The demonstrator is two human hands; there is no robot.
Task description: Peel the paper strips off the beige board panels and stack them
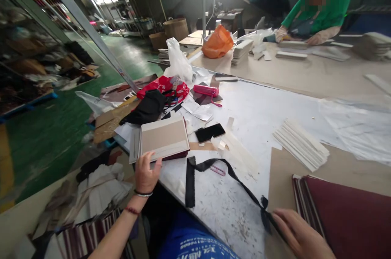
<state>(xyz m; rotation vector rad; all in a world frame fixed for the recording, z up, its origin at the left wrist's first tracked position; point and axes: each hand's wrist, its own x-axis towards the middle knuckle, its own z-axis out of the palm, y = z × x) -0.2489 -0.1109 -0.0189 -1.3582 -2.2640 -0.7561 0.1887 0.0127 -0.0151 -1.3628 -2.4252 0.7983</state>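
My left hand (147,173) rests at the near edge of a stack of beige boards (165,134) with dark red showing underneath. Its fingers are bent a little and apart, touching the edge without wrapping it. At the lower right, my right hand (301,234) is closed on the end of a black fabric strip (232,173). From there the strip runs across the table with a knot partway, and its far end lies flat near the boards. A large stack of dark red covers (351,210) lies beside my right hand. What the right palm covers is hidden.
On the white table (244,108) lie a phone (210,132), a pink pouch (206,90), a black bag (148,108) and pale strips (301,145). Across it, a person in a green top (324,14) handles boards. A metal pole (88,27) slants at left. Scraps (94,185) lie below.
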